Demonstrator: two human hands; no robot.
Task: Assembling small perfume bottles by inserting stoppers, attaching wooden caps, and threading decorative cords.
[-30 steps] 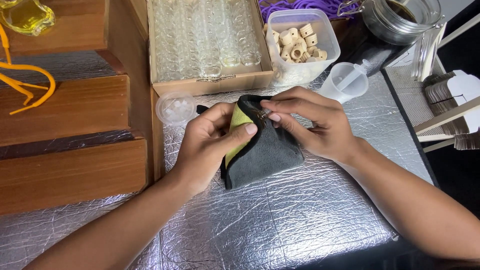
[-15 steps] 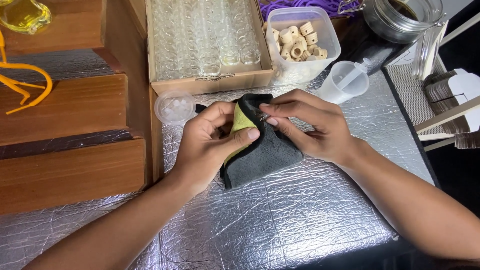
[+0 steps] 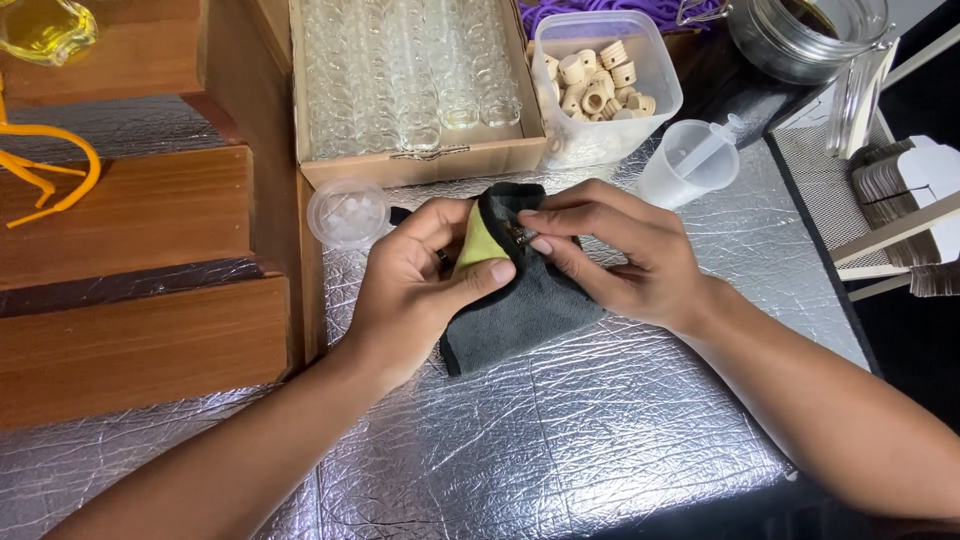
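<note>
Left hand [image 3: 415, 285] gripping dark grey cloth with yellow-green lining [image 3: 520, 300] | right hand [image 3: 620, 250] pinching small object at cloth's top edge | cloth between hands, resting on silver foil-covered tabletop [image 3: 560, 430]

Matt, fuzzy grey cloth [image 3: 525, 305] on crinkled shiny foil [image 3: 560, 430] — beside glossy wooden steps [image 3: 130, 340] and clear plastic tub [image 3: 640, 60].

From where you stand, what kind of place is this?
Probably a small craft or bottling bench: a cardboard box of little glass vials, a plastic tub of cork stoppers and a foil-covered worktop.
</note>
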